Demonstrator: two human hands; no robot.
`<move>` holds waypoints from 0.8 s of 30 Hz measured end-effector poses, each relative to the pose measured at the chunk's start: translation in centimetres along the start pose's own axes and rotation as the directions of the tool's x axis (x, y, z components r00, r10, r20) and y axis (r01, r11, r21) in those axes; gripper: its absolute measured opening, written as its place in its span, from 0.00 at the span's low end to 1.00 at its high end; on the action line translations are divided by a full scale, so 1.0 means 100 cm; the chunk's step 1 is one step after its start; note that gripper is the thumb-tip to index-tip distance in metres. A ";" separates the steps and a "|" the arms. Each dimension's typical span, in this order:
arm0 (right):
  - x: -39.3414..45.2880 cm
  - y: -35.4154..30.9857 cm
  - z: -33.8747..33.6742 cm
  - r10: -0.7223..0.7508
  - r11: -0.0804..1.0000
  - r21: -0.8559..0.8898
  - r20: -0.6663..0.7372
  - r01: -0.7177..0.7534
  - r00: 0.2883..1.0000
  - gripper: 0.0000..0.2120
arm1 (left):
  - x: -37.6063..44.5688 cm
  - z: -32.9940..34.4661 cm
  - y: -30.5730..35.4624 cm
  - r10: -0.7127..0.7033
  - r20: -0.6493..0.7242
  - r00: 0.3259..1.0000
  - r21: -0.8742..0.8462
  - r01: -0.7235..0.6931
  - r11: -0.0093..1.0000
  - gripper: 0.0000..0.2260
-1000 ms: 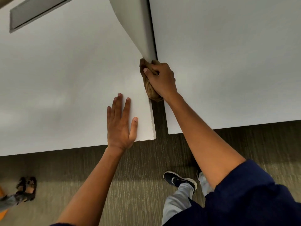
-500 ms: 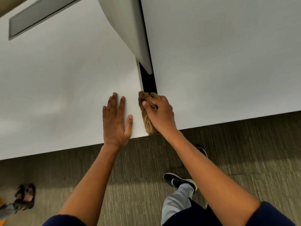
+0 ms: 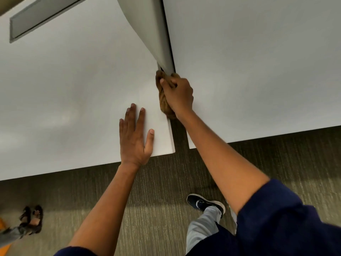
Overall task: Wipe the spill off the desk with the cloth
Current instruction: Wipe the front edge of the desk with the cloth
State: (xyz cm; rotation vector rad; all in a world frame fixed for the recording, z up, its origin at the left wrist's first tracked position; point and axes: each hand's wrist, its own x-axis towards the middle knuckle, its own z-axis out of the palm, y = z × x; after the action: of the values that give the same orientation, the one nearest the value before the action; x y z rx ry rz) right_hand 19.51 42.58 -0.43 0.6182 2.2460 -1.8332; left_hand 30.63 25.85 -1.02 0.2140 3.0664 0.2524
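A bunched brown cloth (image 3: 164, 100) lies in the narrow gap between two white desks, against the right edge of the left desk (image 3: 73, 89). My right hand (image 3: 178, 94) grips it, fingers curled round the bundle, just below the tip of a grey divider panel. My left hand (image 3: 135, 139) rests flat on the left desk near its front right corner, fingers straight. No spill shows on either desk surface.
A grey divider panel (image 3: 147, 24) rises between the left desk and the right desk (image 3: 258, 71). A grey cable-tray slot (image 3: 42, 17) sits at the far left of the left desk. Carpet lies below, with my shoe (image 3: 204, 203) and another person's sandalled feet (image 3: 31, 218).
My right hand has slid the cloth away from the desks' front edge, back up the gap to the divider's tip. My left hand has stayed flat on the left desk.
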 end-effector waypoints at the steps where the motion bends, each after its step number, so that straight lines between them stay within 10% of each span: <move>1: 0.009 -0.006 0.001 0.023 1.000 0.018 0.012 -0.023 1.000 0.15 | 0.000 0.000 0.000 0.001 -0.002 1.000 -0.001 -0.001 1.000 0.31; 24: -0.100 0.052 -0.032 -0.014 0.990 -0.139 0.168 0.038 0.986 0.17 | -0.002 -0.004 0.002 -0.007 0.004 1.000 0.003 0.007 1.000 0.31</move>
State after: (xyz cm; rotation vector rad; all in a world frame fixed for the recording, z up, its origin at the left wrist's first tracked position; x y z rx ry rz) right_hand 31.08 44.46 -0.51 0.3972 2.2573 -1.6505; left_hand 30.82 25.94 -0.63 0.2035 3.0632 0.2464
